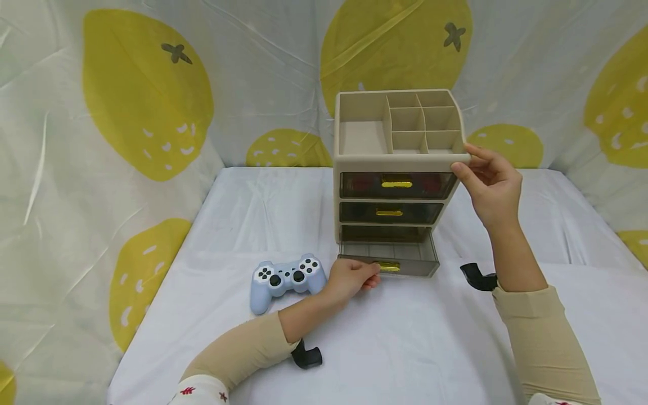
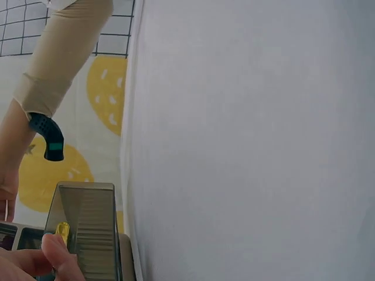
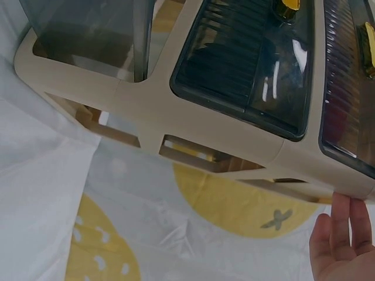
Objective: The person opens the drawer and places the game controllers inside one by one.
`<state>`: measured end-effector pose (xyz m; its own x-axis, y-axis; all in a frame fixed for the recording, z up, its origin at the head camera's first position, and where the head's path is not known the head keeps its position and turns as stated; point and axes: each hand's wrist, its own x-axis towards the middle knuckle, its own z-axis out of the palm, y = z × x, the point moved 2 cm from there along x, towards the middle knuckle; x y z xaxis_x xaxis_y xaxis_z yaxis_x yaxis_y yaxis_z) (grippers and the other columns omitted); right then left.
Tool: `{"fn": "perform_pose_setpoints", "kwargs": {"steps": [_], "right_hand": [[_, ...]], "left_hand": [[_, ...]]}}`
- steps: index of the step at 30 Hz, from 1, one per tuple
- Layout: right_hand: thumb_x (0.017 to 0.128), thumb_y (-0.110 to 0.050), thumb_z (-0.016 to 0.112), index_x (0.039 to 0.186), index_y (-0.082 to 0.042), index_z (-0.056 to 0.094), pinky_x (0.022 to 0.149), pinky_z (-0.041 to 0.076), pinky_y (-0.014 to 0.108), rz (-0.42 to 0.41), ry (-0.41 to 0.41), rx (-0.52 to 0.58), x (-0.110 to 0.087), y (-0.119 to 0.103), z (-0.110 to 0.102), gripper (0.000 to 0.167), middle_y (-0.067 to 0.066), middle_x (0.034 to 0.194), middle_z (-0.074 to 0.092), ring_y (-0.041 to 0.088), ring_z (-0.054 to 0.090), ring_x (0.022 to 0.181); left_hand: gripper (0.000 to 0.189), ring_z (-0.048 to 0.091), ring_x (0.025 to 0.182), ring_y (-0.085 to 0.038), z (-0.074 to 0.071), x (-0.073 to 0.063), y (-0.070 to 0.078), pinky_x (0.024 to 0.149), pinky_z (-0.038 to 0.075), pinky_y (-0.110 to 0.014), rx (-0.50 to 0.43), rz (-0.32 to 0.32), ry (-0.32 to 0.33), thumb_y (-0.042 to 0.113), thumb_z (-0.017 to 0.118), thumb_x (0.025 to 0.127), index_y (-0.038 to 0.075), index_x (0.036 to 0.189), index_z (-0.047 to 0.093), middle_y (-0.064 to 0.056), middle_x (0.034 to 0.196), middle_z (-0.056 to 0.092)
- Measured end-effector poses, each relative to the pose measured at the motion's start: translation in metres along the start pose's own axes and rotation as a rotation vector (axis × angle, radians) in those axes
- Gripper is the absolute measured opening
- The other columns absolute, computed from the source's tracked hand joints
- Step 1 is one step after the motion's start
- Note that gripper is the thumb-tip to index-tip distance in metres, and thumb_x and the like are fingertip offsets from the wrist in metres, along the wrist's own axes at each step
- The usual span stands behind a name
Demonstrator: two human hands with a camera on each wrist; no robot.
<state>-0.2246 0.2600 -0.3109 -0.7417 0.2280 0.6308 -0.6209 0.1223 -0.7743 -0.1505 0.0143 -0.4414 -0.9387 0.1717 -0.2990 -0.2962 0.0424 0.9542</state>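
Observation:
A beige desktop organizer (image 1: 400, 162) with tinted drawers stands on the white cloth, its divided top compartments facing up. Its bottom drawer (image 1: 419, 268) is pulled out and looks bare inside. My left hand (image 1: 349, 280) pinches the gold handle (image 1: 390, 266) of that drawer; the left wrist view shows thumb and fingers around the handle (image 2: 62, 229). At the organizer's upper right front corner, my right hand (image 1: 492, 183) holds the edge between thumb and fingers. In the right wrist view its fingers (image 3: 341, 225) lie against the beige side frame (image 3: 146, 111).
A light blue game controller (image 1: 288, 279) lies left of the organizer, close beside my left hand. The upper drawer (image 1: 364, 185) and middle drawer (image 1: 359, 212) are closed, with dark reddish contents faintly visible in the upper one. A lemon-print curtain (image 1: 273, 73) hangs behind the table.

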Motion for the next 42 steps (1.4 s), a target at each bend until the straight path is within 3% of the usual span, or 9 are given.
{"fn": "perform_pose_setpoints", "kwargs": {"steps": [21, 30, 36, 42], "right_hand": [[0.081, 0.011, 0.072, 0.113, 0.003, 0.070, 0.078, 0.050, 0.014, 0.002, 0.003, 0.063, 0.000, 0.004, 0.000, 0.033, -0.002, 0.084, 0.068, 0.007, 0.065, 0.075], [0.081, 0.011, 0.072, 0.112, 0.002, 0.071, 0.077, 0.050, 0.014, -0.003, 0.004, 0.072, 0.001, 0.004, 0.000, 0.033, -0.002, 0.083, 0.068, 0.007, 0.065, 0.075], [0.082, 0.008, 0.073, 0.114, 0.002, 0.070, 0.079, 0.049, 0.014, -0.007, 0.006, 0.004, 0.000, 0.002, 0.001, 0.032, -0.004, 0.085, 0.068, 0.006, 0.064, 0.076], [0.081, 0.006, 0.075, 0.113, 0.004, 0.070, 0.078, 0.050, 0.014, -0.028, 0.000, 0.041, 0.000, 0.002, 0.001, 0.033, -0.003, 0.085, 0.069, 0.006, 0.065, 0.076]], "left_hand": [[0.024, 0.058, 0.053, -0.004, 0.004, -0.026, -0.006, 0.055, 0.052, -0.018, -0.028, 0.044, -0.016, 0.008, 0.067, 0.091, -0.015, 0.095, 0.069, -0.014, 0.071, 0.070], [0.025, 0.059, 0.053, -0.005, 0.006, -0.028, -0.009, 0.054, 0.052, -0.017, -0.077, 0.026, -0.027, 0.012, 0.068, 0.091, -0.013, 0.095, 0.070, -0.012, 0.070, 0.069], [0.022, 0.059, 0.052, -0.004, 0.008, -0.032, -0.009, 0.053, 0.051, -0.017, -0.107, 0.015, -0.025, 0.010, 0.068, 0.090, -0.012, 0.093, 0.070, -0.010, 0.067, 0.068], [0.022, 0.059, 0.052, -0.004, 0.007, -0.033, -0.012, 0.052, 0.050, -0.016, -0.114, -0.006, -0.028, 0.008, 0.068, 0.090, -0.014, 0.094, 0.069, -0.008, 0.065, 0.067]]}}
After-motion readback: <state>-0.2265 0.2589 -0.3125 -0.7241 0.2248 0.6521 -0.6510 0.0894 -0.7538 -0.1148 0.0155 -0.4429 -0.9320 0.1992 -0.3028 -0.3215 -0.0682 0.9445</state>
